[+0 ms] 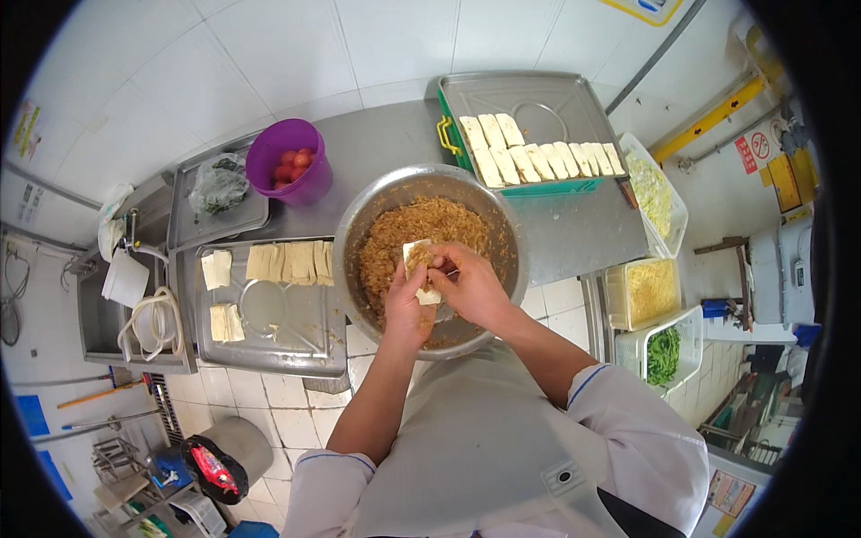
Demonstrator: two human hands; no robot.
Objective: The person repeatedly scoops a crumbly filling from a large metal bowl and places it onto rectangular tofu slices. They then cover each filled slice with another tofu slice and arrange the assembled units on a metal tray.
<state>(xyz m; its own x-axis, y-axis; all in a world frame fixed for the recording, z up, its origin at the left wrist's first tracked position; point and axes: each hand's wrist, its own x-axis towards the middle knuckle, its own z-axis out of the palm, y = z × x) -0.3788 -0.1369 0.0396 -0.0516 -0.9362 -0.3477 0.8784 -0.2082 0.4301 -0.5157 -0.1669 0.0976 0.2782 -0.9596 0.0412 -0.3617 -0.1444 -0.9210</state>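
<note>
Over a big steel bowl [513, 273] of brown minced filling [439, 218], my left hand [406, 309] holds a pale, flat rectangular slice [415, 248] that looks like tofu. Some filling lies on its upper face. My right hand [471, 280] has its fingers bent and pressed together against the slice and filling; whether they pinch any filling is hidden. Left of the bowl, a metal tray [300, 345] carries several plain pale slices [289, 262]. At the back right, another tray [569, 109] bears rows of similar pieces [531, 163].
A purple bucket [309, 186] of red round produce stands behind the left tray, beside a bagged item [218, 186]. A green crate [446, 108] sits under the right tray. Tubs of chopped cabbage-like pieces [647, 193], yellow shreds [652, 291] and greens [664, 354] line the right side.
</note>
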